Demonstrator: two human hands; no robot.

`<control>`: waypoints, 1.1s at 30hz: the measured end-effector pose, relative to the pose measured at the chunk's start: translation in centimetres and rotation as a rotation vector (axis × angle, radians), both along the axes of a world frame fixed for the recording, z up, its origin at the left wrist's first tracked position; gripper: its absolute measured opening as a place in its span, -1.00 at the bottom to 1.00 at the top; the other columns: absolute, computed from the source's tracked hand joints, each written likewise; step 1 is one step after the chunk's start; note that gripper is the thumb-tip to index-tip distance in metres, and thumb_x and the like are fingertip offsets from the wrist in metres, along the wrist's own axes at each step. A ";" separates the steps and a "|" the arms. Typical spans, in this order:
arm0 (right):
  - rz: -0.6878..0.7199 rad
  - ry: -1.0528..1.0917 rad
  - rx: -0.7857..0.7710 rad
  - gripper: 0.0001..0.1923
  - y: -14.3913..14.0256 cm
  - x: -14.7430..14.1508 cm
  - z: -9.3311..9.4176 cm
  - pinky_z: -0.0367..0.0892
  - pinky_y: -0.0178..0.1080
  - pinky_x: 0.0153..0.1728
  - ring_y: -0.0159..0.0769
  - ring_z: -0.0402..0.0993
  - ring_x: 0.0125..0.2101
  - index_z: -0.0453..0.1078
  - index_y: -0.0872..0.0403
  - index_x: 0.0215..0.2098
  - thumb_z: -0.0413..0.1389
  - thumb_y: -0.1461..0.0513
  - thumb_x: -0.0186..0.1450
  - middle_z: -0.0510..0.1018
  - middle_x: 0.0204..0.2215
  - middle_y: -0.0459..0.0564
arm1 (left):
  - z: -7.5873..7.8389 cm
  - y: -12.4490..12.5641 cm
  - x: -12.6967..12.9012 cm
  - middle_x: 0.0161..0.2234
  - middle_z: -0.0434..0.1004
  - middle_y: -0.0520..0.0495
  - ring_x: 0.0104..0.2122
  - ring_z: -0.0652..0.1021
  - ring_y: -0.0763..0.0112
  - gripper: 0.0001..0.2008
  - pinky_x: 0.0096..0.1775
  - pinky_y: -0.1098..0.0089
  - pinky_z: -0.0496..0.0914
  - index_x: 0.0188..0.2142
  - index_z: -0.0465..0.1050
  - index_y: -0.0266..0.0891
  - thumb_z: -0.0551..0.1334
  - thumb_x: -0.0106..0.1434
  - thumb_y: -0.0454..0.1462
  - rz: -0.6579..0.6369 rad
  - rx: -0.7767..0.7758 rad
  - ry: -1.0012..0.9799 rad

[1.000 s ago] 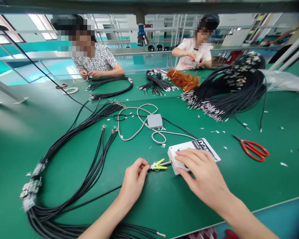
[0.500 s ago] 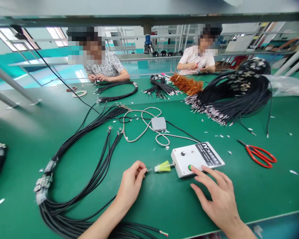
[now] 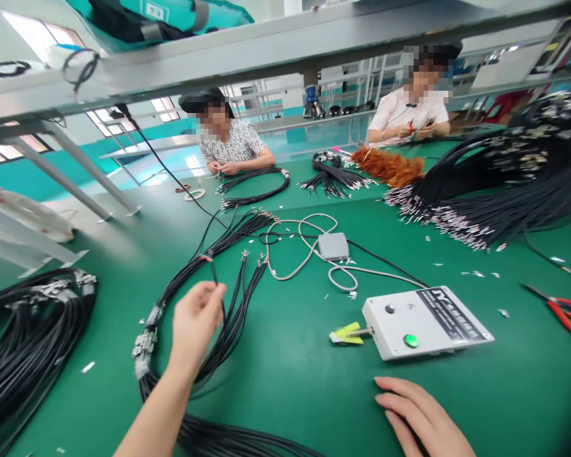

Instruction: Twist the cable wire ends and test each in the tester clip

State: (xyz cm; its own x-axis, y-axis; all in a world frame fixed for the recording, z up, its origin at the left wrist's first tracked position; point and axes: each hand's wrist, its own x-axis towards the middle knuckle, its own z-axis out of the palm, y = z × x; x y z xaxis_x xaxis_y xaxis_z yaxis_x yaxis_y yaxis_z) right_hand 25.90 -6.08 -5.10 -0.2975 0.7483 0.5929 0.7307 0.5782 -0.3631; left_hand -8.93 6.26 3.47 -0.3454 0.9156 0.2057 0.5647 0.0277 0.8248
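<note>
My left hand (image 3: 196, 320) pinches a thin black wire (image 3: 213, 274) and lifts its tip above the green table, over a bundle of black wires (image 3: 228, 317) banded with tape at its left bend. My right hand (image 3: 421, 416) lies flat on the table near the front edge, fingers apart, holding nothing. Just beyond it sits a white test box (image 3: 426, 320) with a green button and a black knob. A yellow-green clip (image 3: 346, 333) sticks out from the box's left side, with nothing in it.
A grey pedal (image 3: 334, 245) with looped grey cable lies behind the box. Red scissors (image 3: 568, 311) lie at the right edge. Large black wire piles lie at far right (image 3: 514, 190) and far left (image 3: 23, 343). Two people work across the table; an orange duster (image 3: 387, 166) lies near them.
My left hand left the clip and moved left and up with a black wire. My right hand came off the box's button and drew back toward the front edge. The view shifted left.
</note>
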 end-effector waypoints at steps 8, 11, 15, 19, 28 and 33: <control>-0.019 0.095 -0.156 -0.78 -0.7 -0.4 0.4 0.53 -0.23 -0.13 -0.23 0.56 -0.12 0.43 0.01 -0.10 0.00 0.31 0.37 0.59 -0.12 0.04 | -3.2 -6.2 6.4 -0.28 0.49 -0.06 -0.28 0.50 0.27 -0.88 -0.20 0.33 0.40 -0.22 0.38 -0.13 0.15 0.24 -0.33 -0.690 -0.127 0.240; -0.033 0.104 -0.233 -0.76 -1.0 -0.4 0.5 0.50 -0.15 -0.08 -0.21 0.52 -0.08 0.42 0.01 -0.08 -0.03 0.34 0.38 0.57 -0.09 0.05 | -4.7 -11.3 10.4 -0.28 0.50 -0.09 -0.31 0.49 0.26 -0.79 -0.25 0.35 0.39 -0.28 0.38 -0.15 0.10 0.18 -0.47 -1.077 -0.224 0.488; -0.033 0.159 -0.297 -0.75 -1.1 -0.6 0.9 0.46 -0.12 -0.06 -0.21 0.51 -0.09 0.43 -0.01 -0.11 -0.04 0.34 0.39 0.57 -0.10 0.04 | -4.7 -12.2 11.4 -0.37 0.46 -0.08 -0.40 0.45 0.29 -0.81 -0.35 0.37 0.35 -0.42 0.23 -0.17 0.04 0.18 -0.50 -1.075 -0.272 0.515; -0.037 0.491 -0.523 -0.83 -1.3 -2.0 1.8 0.44 -0.21 -0.19 -0.25 0.51 -0.22 0.45 0.00 -0.17 0.01 0.24 0.40 0.59 -0.19 0.04 | -3.3 -11.0 10.3 -0.38 0.44 -0.01 -0.43 0.45 0.38 -0.86 -0.35 0.46 0.35 -0.31 0.20 -0.15 -0.02 0.35 -0.38 -1.003 -0.336 0.215; 0.215 1.642 -1.379 -0.63 0.5 -7.5 3.7 -0.19 -0.44 -0.66 -0.67 -0.04 -0.70 0.38 0.13 -0.35 0.38 0.09 0.08 0.32 -0.62 -0.24 | -3.4 -11.3 10.6 -0.51 0.42 0.05 -0.49 0.44 0.44 -0.77 -0.38 0.50 0.31 -0.38 0.38 -0.20 0.04 0.39 -0.24 -0.820 -0.311 -0.099; 0.236 1.743 -1.428 -0.62 -0.2 -8.5 3.1 -0.23 -0.44 -0.70 -0.70 -0.06 -0.76 0.34 0.11 -0.40 0.41 0.11 0.05 0.31 -0.64 -0.27 | -3.8 -11.8 10.5 -0.54 0.40 0.05 -0.52 0.40 0.46 -0.77 -0.44 0.50 0.27 -0.34 0.39 -0.23 0.07 0.38 -0.19 -0.731 -0.367 -0.272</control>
State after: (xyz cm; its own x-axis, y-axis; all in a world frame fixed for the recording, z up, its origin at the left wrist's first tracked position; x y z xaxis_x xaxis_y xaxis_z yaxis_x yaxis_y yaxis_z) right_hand 17.45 -6.29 -2.00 -0.3719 0.8250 -0.4256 -0.6733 -0.5554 -0.4881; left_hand 1.57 -5.52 -0.34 0.3625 0.9196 -0.1513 0.3292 0.0255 0.9439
